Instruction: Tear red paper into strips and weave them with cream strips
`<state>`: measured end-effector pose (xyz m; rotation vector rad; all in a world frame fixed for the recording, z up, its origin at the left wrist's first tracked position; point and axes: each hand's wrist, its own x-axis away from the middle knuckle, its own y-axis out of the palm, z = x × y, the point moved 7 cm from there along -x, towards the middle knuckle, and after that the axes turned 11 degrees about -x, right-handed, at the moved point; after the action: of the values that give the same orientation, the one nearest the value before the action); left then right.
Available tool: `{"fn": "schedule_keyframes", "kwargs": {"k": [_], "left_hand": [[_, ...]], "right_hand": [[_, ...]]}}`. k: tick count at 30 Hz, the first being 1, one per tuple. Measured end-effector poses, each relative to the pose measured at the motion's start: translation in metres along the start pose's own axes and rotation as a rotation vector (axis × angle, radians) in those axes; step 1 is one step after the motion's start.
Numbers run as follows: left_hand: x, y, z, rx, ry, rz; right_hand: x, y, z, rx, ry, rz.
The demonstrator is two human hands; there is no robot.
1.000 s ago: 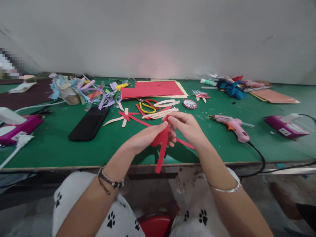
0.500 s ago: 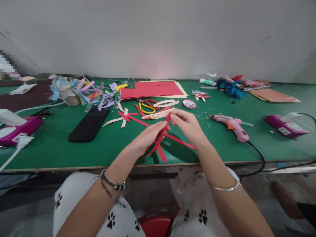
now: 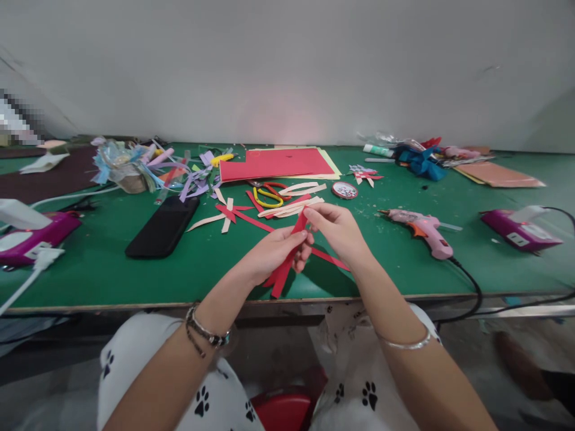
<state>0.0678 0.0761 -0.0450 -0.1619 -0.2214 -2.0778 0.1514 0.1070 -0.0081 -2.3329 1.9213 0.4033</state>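
1. Head view, hands: The left hand (image 3: pixel 273 254) was closed around a bundle of red paper strips (image 3: pixel 282 274), with the fingers pressed together on it. The right hand (image 3: pixel 340 230) pinched the upper end of the same bundle between thumb and forefinger.
2. Head view, position: The bundle was held just above the near edge of the green table (image 3: pixel 90 269), tilted, with its lower ends pointing toward the person.
3. Head view, centre: Cream paper strips (image 3: pixel 294 206) and scissors (image 3: pixel 268 193) lay just beyond the hands. A red sheet (image 3: pixel 276 161) lay farther back.
4. Head view, left: A black phone (image 3: pixel 162 226) lay flat, well apart from the hands.
5. Head view, right: A pink glue gun (image 3: pixel 423 228) lay on the table near the right hand, not touching it.
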Motion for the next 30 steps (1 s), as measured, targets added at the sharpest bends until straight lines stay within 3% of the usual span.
{"fn": "schedule_keyframes", "kwargs": {"k": [5, 16, 20, 24, 30], "left_hand": [[0.0, -0.002, 0.001, -0.118, 0.033, -0.006], [0.002, -0.003, -0.003, -0.13, 0.027, -0.003], [0.004, -0.005, -0.01, -0.223, -0.015, 0.009], [0.007, -0.011, -0.009, -0.345, 0.032, 0.06], [0.011, -0.009, -0.01, -0.24, 0.002, 0.051]], "right_hand": [[-0.001, -0.004, 0.0, 0.004, 0.006, 0.035], [-0.004, -0.016, 0.006, -0.112, 0.049, 0.112], [-0.004, -0.018, 0.007, -0.134, 0.058, 0.125], [-0.004, -0.018, 0.008, -0.148, 0.063, 0.126], [-0.005, -0.016, 0.011, -0.159, 0.073, 0.114]]}}
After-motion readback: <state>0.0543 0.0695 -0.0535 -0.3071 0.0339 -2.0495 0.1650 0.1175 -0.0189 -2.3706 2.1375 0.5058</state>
